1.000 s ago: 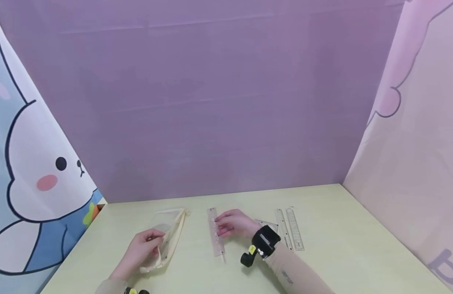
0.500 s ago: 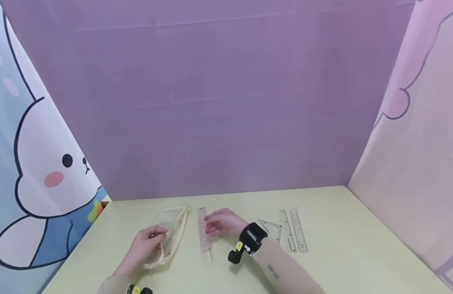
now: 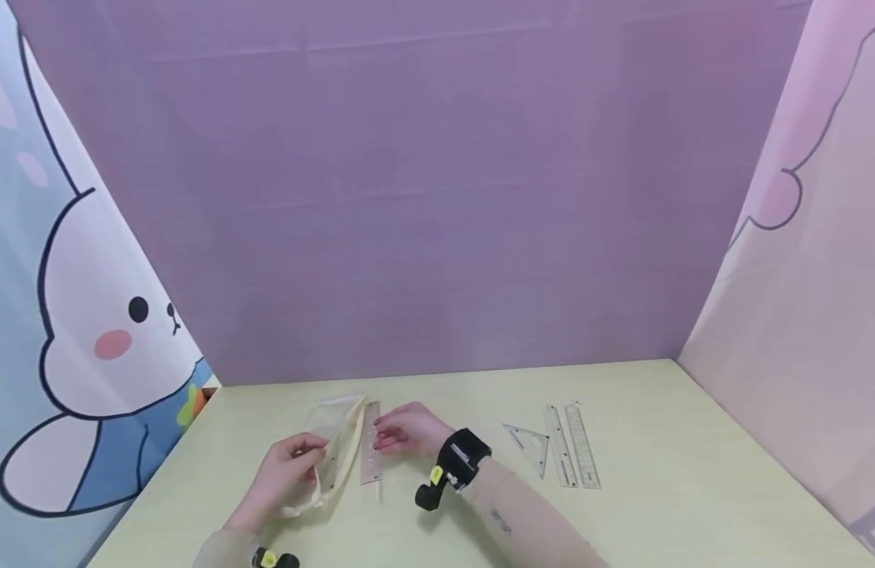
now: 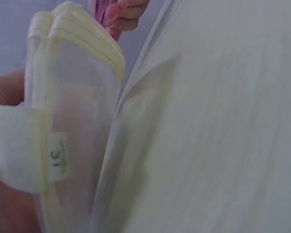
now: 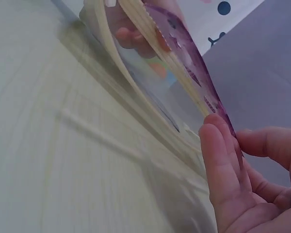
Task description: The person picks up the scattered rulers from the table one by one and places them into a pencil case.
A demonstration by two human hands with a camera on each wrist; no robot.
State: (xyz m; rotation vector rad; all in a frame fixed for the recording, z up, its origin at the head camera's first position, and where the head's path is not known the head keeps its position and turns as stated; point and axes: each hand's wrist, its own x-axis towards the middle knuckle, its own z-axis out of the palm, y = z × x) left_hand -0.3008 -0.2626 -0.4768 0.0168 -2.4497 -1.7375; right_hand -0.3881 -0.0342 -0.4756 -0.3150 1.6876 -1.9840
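My left hand (image 3: 281,477) holds a see-through pouch (image 3: 350,446) by its cream-trimmed edge, and the pouch mouth gapes to the right. In the left wrist view a small printed tag (image 4: 58,156) shows on the pouch. Between thumb and fingers, my right hand (image 3: 414,430) pinches a pink transparent ruler (image 3: 370,465). The ruler stands beside the pouch's opening; in the right wrist view the ruler (image 5: 196,63) overlaps the pouch's cream trim (image 5: 143,22), and I cannot tell whether they touch.
Further right on the pale table (image 3: 664,473) lie a clear set square (image 3: 544,456) and two clear rulers, one narrow (image 3: 561,446) and one with a pattern of cutouts (image 3: 583,446). A purple panel (image 3: 444,237) closes off the back, with printed sheets on both sides.
My right hand has carried the pink ruler leftward, up to the pouch. The set square has come out from behind the right forearm. My left hand keeps hold of the pouch.
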